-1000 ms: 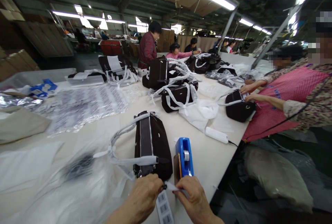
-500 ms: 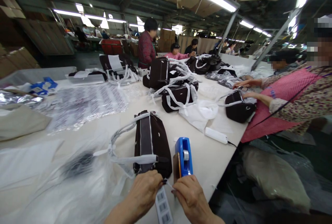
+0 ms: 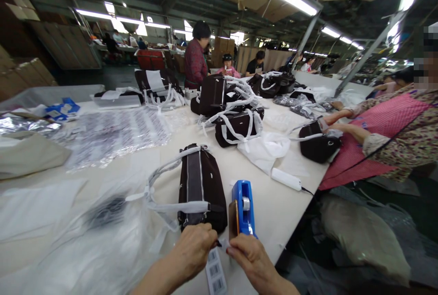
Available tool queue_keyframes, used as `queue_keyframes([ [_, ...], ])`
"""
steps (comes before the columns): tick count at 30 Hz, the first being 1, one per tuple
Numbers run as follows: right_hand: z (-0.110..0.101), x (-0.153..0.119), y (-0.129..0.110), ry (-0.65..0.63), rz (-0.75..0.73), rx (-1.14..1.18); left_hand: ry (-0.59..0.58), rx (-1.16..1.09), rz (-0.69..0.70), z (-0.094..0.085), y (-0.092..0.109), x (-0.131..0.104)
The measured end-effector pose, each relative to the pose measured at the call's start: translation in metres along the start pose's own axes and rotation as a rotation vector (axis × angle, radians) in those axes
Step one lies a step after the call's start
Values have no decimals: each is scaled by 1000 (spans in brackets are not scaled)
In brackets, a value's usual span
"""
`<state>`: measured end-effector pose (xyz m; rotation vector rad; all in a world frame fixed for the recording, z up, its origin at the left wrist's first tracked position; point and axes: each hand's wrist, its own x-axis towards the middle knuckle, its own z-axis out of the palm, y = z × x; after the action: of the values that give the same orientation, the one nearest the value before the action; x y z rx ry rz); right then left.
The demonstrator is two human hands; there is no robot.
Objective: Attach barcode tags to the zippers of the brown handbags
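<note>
A dark brown handbag [image 3: 212, 181] with wrapped pale handles lies on the table in front of me. My left hand [image 3: 195, 251] is closed at the bag's near end, and a small dark tip pokes out from its fingers. Close beside it, my right hand [image 3: 251, 258] pinches a small whitish translucent strip [image 3: 224, 244] that spans the gap between both hands. A strip of barcode labels [image 3: 215, 271] lies just below them. The blue tape dispenser [image 3: 244, 204] stands beyond my right hand, with a phone-like flat object [image 3: 233, 217] against its left side.
Several wrapped handbags [image 3: 236, 126] are piled farther back. Clear plastic bags [image 3: 99, 249] and a printed plastic sheet [image 3: 116, 135] cover the left side. A white corded device [image 3: 286, 178] lies near the right table edge. A co-worker in a pink apron [image 3: 379, 135] handles another bag [image 3: 318, 142].
My hands stay by the bag's near end, and the whitish strip between them shows wider now. The view has shifted slightly. At right, the co-worker's hands have moved a little on their bag.
</note>
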<state>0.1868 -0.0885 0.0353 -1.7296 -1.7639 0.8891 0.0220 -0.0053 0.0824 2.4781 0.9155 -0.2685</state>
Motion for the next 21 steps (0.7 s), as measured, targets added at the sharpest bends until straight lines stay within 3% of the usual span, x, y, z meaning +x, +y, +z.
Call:
queue_keyframes([
  [8,-6,4,-2,-93,146,356,13,-37,-43,1,-1,1],
  [15,-5,5,4,-205,381,828,38,-14,-38,2,-2,2],
  [21,-3,8,10,-215,439,928,17,-34,-28,-1,-2,-1],
])
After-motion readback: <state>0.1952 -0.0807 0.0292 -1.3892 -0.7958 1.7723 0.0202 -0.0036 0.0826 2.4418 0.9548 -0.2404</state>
